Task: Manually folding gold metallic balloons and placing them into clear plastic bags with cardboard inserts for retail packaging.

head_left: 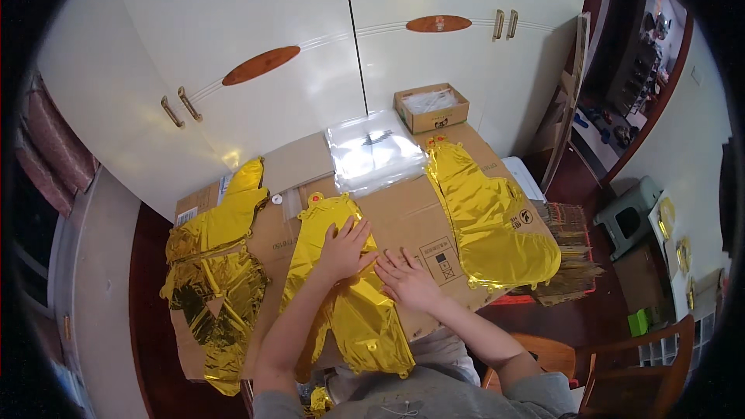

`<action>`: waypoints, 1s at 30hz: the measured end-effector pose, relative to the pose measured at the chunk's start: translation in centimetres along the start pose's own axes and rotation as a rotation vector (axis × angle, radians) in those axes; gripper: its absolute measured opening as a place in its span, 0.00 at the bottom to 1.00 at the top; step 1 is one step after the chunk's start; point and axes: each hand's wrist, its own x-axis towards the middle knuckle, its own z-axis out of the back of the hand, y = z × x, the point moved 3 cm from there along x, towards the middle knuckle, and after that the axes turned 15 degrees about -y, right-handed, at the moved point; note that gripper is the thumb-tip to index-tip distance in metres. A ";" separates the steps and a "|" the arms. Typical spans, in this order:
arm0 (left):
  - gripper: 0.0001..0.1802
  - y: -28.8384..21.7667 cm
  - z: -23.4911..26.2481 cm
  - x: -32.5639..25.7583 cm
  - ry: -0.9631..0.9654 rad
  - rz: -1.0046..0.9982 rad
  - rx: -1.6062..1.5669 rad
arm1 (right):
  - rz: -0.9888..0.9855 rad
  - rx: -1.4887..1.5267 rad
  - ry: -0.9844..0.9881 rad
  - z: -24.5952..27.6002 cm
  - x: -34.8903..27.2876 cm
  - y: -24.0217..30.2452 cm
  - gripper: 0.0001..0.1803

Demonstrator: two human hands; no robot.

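A flat gold foil balloon (361, 330) lies in front of me on the cardboard, its lower end at the near edge. My left hand (345, 250) rests on its upper part, fingers stretched out. Spread flat at the balloon's right edge is my right hand (407, 279), partly over the cardboard. To the right lies another gold foil balloon (489, 217), wide at its near end. On the left are a gold foil balloon (221, 221) and, nearer me, a crumpled, shinier gold foil piece (217, 302).
A stack of clear plastic bags (372, 157) lies at the back of the cardboard-covered table (419, 213). Behind it stands a small carton (434, 118) with clear plastic inside. White cabinets (256, 8) rise behind. Flattened cardboard (570, 244), a wooden chair (636, 372) and a grey-green stool (628, 217) are on the right.
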 end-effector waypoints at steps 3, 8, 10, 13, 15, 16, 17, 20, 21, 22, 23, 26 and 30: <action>0.49 0.7 0.0 0.9 0.110 0.021 0.026 | 0.006 -0.001 0.023 0.1 -0.2 0.1 0.27; 0.61 1.7 0.0 2.5 0.246 0.044 0.040 | 0.038 0.002 0.059 0.7 -0.8 0.0 0.28; 0.63 1.7 0.0 3.0 0.273 0.042 0.074 | 0.045 0.021 0.076 0.8 -1.2 -0.1 0.28; 0.63 1.9 -0.2 3.5 0.288 0.042 0.094 | 0.059 0.054 0.121 1.5 -1.7 -0.2 0.27; 0.63 2.2 -0.5 3.7 0.290 0.055 0.090 | 0.063 0.108 0.162 2.1 -2.1 -0.5 0.26; 0.62 2.4 -0.9 3.9 0.291 0.066 0.083 | 0.065 0.135 0.183 2.3 -2.3 -0.7 0.26; 0.62 2.6 -1.2 4.0 0.292 0.077 0.077 | 0.078 0.153 0.196 2.5 -2.6 -0.9 0.26; 0.60 3.2 -2.1 4.1 0.276 0.080 0.068 | 0.089 0.212 0.242 2.8 -3.4 -1.3 0.25; 0.60 3.2 -2.1 4.1 0.264 0.082 0.067 | 0.078 0.236 0.260 3.0 -3.5 -1.4 0.25; 0.60 3.3 -2.2 4.0 0.252 0.084 0.065 | 0.067 0.260 0.279 3.1 -3.5 -1.5 0.25; 0.59 3.3 -2.3 4.0 0.240 0.086 0.064 | 0.064 0.278 0.301 3.2 -3.6 -1.6 0.25; 0.59 3.0 -1.8 4.3 0.241 0.087 0.093 | 0.068 0.307 0.349 3.2 -3.7 -1.7 0.24; 0.55 3.2 -1.6 4.7 0.223 0.097 0.115 | 0.087 0.317 0.366 3.8 -3.3 -1.6 0.23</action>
